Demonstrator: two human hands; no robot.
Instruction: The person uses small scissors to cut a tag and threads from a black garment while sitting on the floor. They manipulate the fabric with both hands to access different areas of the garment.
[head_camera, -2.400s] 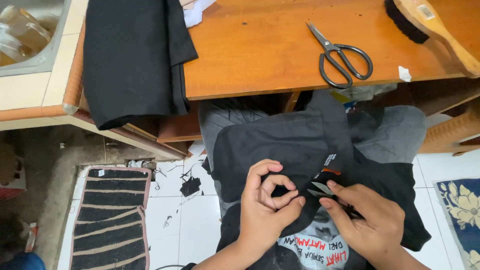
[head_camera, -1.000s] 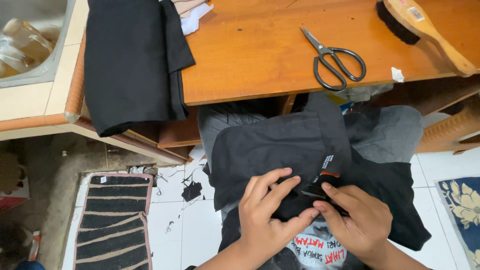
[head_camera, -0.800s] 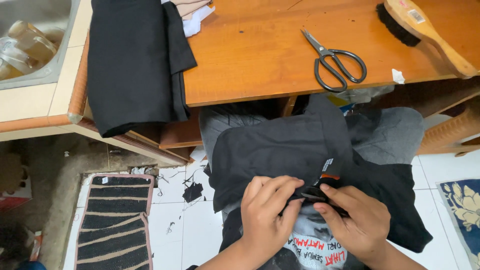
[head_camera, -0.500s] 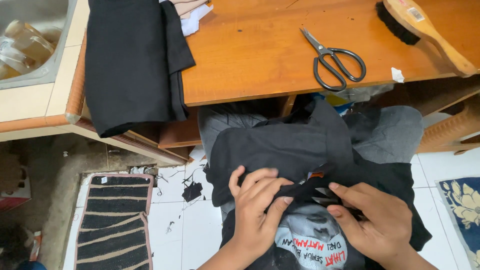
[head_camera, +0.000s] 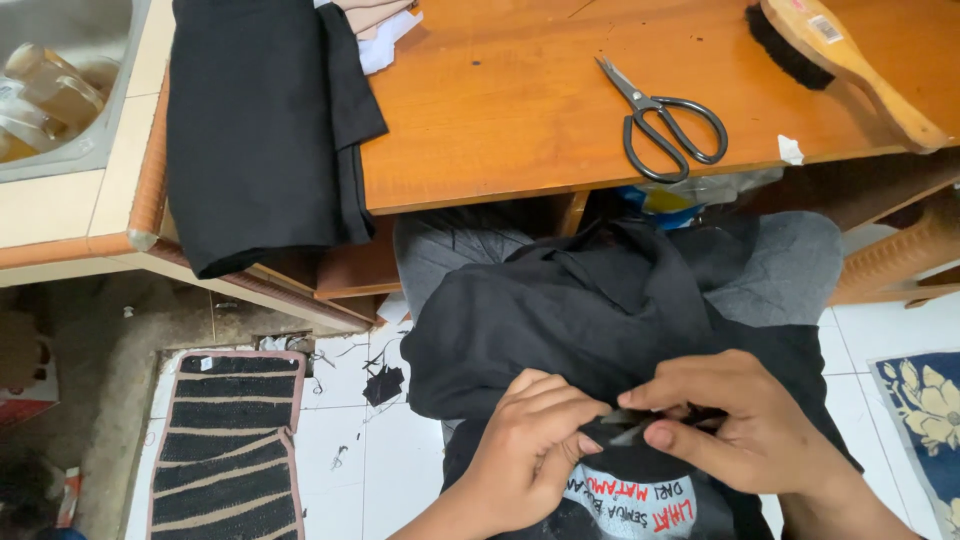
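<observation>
I had the black garment bunched across my lap, below the front edge of the wooden worktop, and both my hands worked at its near edge, close to my body. My left hand curled its fingers over a fold of the cloth and pinched it from the left. My right hand came in from the right, thumb and forefinger pressed together on a small dark tool, possibly a seam ripper or thread snips, though I could not tell which from so little of it showing. Its long axis lay roughly left to right, the tip pointing toward my left fingers, so the two hands nearly touched over the same spot of fabric. The rest of the garment spread away from me toward the worktop, and both hands were equally near the seam.

Up on the worktop, well apart from my hands, lay black-handled scissors, a wooden-backed brush toward the right end, and another folded black cloth hanging over the left end. A striped mat lay on the floor to my left.
</observation>
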